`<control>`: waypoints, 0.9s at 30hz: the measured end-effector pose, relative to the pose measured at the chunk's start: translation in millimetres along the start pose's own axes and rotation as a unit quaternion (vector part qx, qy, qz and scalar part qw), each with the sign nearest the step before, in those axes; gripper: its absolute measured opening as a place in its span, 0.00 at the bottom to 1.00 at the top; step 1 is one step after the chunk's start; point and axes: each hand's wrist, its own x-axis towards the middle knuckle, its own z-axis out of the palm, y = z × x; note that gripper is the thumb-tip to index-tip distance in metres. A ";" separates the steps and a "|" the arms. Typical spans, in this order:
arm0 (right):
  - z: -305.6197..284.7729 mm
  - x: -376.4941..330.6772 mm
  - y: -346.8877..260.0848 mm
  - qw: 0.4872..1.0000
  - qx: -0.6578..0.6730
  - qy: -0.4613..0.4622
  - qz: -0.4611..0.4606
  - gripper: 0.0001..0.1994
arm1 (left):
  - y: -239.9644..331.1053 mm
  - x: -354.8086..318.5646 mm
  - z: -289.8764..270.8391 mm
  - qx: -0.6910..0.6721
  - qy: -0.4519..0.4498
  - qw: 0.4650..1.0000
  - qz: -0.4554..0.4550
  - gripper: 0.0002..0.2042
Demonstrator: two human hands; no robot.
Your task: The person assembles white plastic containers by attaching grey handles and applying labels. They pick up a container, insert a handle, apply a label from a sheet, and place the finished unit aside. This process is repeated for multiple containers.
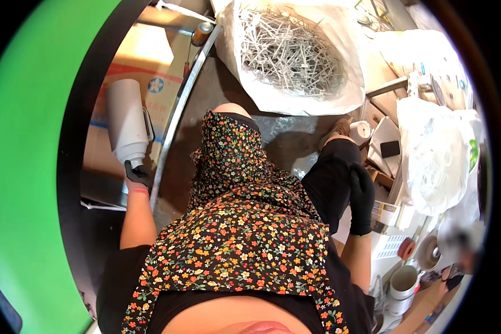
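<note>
My left hand [137,173], in a black glove, is closed around the narrow lower end of a large light-grey bottle [127,114] with a side handle. The bottle leans slightly, its wide end pointing away from me, in front of a printed cardboard box [160,106]. My right hand [362,197], also black-gloved, lies on my right thigh by the knee with its fingers stretched out and nothing in them. A floral apron [234,222] covers my lap.
Ahead is a big white sack [245,92] full of thin grey sticks [289,55]. A metal frame bar [175,119] runs beside the box, with a brown cylinder [202,34] at its top. A bulging white plastic bag [434,156] and white buckets [403,281] stand right. A green panel [28,139] fills the left.
</note>
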 end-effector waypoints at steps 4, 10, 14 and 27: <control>12.6 11.1 -12.0 0.997 0.075 -0.014 -0.020 0.13 | -1.0 8.2 30.4 0.044 0.060 0.993 0.088 0.14; 7.0 19.0 -19.5 0.997 0.057 -0.009 -0.047 0.13 | -15.4 -51.9 106.2 0.073 0.020 0.990 0.122 0.06; 1.6 30.3 -41.4 0.994 0.064 -0.011 -0.083 0.12 | -26.4 -102.2 153.8 0.431 -0.116 0.750 0.488 0.07; -19.7 32.1 -236.8 0.892 -0.051 0.023 -0.448 0.22 | -21.5 -226.6 380.6 0.338 -0.609 0.478 0.535 0.14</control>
